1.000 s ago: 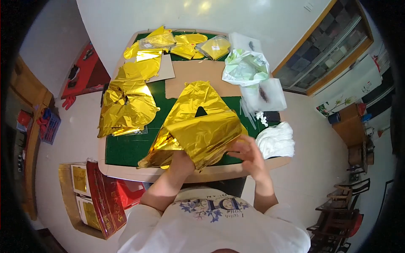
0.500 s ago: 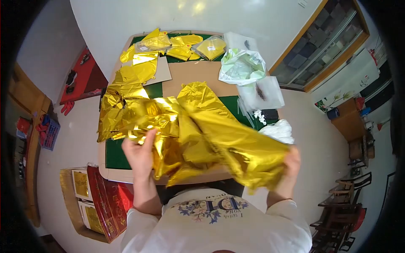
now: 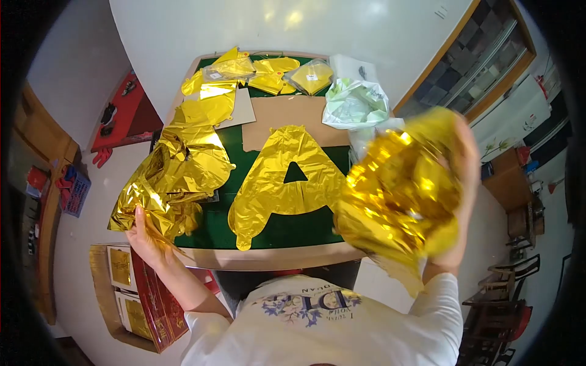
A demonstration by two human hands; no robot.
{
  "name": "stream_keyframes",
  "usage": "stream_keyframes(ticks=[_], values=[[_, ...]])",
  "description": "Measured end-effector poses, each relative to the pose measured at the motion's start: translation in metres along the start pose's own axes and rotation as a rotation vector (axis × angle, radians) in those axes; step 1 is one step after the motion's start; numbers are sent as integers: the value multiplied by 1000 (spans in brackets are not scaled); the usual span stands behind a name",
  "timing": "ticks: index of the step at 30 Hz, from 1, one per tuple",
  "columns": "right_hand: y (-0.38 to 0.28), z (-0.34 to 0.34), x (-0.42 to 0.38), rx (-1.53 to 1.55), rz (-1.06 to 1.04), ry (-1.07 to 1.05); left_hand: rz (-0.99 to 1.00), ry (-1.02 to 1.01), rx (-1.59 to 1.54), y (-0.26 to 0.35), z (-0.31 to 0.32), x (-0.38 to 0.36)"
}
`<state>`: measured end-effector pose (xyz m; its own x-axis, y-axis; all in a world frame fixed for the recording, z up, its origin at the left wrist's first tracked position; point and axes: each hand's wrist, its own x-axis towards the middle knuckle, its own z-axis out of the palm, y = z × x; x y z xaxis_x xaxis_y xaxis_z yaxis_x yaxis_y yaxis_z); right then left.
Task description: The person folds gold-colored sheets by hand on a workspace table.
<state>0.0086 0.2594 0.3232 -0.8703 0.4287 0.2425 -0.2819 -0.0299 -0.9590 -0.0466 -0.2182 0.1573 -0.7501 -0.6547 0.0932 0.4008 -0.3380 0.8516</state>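
Note:
Flat on the green table top, in front of me, lies an uninflated gold foil balloon shaped like the letter A. My left hand pinches the near edge of shiny gold foil balloons heaped at the table's left side. On the right, my right hand grips a crumpled gold foil balloon, raised over the table's right edge and blurred by motion. This balloon's shape cannot be made out, and it hides the right part of the table.
Packaged gold foil pieces lie along the table's far side. A brown cardboard sheet is behind the A, and a pale green plastic bag is at the back right. An open carton stands on the floor at left.
My right hand has swung up and to the right with a foil balloon, uncovering the letter A. My left hand has moved left, to the foil heap.

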Motion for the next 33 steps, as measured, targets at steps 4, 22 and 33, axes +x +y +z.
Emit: stream_keyframes(ticks=[4,22,33], values=[[56,50,117,-89,152,-342,-35,-11,9,8,5,-7],[314,78,204,-433,222,127,-78,-140,50,-12,-11,-13],[331,66,184,-521,489,276,-171,-111,81,-30,-9,-14]])
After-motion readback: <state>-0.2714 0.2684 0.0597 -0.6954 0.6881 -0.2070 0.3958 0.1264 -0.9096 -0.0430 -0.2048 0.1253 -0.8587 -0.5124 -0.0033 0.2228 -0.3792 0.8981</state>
